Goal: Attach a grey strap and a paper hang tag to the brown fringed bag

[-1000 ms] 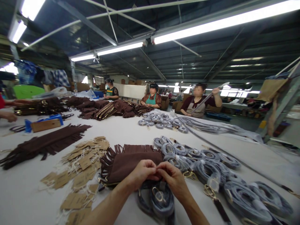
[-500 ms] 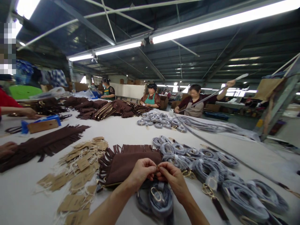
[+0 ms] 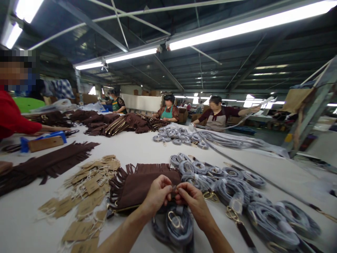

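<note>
Over the fringed brown suede panel [image 3: 139,184] on the desk [image 3: 23,218], your left hand [image 3: 157,195] and right hand [image 3: 190,201] have eased slightly apart, their fingers [image 3: 181,191] still pinching a small piece [image 3: 173,188] above the coiled grey strap [image 3: 179,225].

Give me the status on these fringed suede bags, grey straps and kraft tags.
Done-looking: fringed brown suede bags lie heaped farther up the table. In hand: the left hand and right hand pinch a small item, too small to identify, at a fringed suede bag above a coiled grey strap. Left: many coiled straps and kraft tags lie loose, seemingly unattached.
</note>
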Available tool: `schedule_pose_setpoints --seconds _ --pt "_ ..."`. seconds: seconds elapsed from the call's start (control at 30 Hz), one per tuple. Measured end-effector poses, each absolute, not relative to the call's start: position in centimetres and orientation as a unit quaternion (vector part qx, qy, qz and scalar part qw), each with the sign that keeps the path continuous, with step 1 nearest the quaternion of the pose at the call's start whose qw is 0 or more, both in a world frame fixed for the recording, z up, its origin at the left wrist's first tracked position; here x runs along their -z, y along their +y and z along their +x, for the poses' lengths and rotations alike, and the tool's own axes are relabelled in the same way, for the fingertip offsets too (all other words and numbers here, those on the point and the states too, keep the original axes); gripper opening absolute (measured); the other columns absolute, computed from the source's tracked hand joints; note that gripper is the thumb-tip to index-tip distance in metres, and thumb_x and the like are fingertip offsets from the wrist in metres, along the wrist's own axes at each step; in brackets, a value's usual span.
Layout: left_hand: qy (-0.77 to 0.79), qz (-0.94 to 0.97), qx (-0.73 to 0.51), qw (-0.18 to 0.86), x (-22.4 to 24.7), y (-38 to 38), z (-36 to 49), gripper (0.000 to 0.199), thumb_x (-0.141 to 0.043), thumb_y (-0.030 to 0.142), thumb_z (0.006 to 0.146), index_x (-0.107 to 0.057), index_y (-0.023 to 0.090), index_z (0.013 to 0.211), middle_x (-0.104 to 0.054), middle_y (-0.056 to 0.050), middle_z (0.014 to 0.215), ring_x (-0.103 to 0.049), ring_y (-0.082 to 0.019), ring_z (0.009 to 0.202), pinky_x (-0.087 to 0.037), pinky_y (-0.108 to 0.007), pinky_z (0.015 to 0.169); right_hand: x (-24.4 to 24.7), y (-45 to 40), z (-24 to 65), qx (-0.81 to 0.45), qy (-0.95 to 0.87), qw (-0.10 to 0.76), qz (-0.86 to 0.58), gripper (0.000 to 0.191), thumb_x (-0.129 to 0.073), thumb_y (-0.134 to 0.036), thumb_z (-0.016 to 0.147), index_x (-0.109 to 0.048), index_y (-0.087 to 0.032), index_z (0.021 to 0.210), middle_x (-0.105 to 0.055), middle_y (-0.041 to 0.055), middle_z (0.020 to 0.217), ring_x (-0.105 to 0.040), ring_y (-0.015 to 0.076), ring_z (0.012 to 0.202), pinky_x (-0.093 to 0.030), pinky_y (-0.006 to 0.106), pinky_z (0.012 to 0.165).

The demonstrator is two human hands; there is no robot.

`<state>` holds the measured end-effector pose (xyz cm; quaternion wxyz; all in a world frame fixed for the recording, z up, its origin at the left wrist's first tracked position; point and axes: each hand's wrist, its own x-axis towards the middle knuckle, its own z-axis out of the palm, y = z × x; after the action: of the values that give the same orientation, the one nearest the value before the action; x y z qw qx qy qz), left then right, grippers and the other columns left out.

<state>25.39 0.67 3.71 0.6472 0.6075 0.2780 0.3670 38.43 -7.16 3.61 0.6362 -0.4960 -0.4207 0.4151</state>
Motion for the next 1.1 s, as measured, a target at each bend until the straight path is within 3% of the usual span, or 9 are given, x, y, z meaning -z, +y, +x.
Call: schedule_pose_setpoints --seconds 0.47,0.73,0.9,1.1 --pt "0.274 0.636 -0.32 0.647 -4.0 0.4 25.1 0.022 -0.058 0.03 0.065 -0.045 0.021 0.08 -0.044 0.012 0.044 -0.034 -0.005 0.033 -0.024 -0.013 0.032 -3.1 -7.0 38.7 -0.424 -0.44 0.615 -0.498 0.039 -0.08 -0.053 0.064 -0.071 -0.019 0.081 -0.068 0.0001 0.067 -0.061 0.0147 0.06 -0.053 0.027 0.059" --pt "0.287 0.638 -0.31 0.644 -3.7 0.5 25.1 0.02 -0.059 0.027 0.065 -0.046 0.02 0.078 -0.043 0.011 0.043 -0.034 -0.005 0.033 -0.024 -0.013 0.034 -2.9 -7.2 38.7 -0.366 -0.521 0.579 -0.511 0.032 -0.072 -0.052 0.074 -0.068 -0.021 0.079 -0.065 -0.0019 0.065 -0.061 0.0151 0.058 -0.049 0.027 0.057" --pt "0.271 0.646 -0.309 0.643 -3.8 0.2 25.2 0.022 -0.06 0.028 0.063 -0.049 0.019 0.08 -0.051 0.008 0.052 -0.044 -0.008 0.04 -0.035 -0.016 0.036 -2.7 -7.2 38.5 -0.367 -0.494 0.603 -0.507 0.034 -0.073 -0.054 0.072 -0.066 -0.02 0.074 -0.061 -0.0034 0.06 -0.058 0.0139 0.056 -0.047 0.026 0.055" --pt "0.294 0.733 -0.361 0.495 -4.2 -0.6 24.8 0.009 -0.055 0.025 0.074 -0.059 0.018 0.073 -0.055 0.002 0.062 -0.049 -0.011 0.048 -0.037 -0.02 0.041 -2.4 -7.0 38.6 -0.414 -0.432 0.626 -0.499 0.039 -0.08 -0.054 0.064 -0.068 -0.019 0.076 -0.065 -0.0023 0.064 -0.059 0.0131 0.057 -0.052 0.026 0.057"
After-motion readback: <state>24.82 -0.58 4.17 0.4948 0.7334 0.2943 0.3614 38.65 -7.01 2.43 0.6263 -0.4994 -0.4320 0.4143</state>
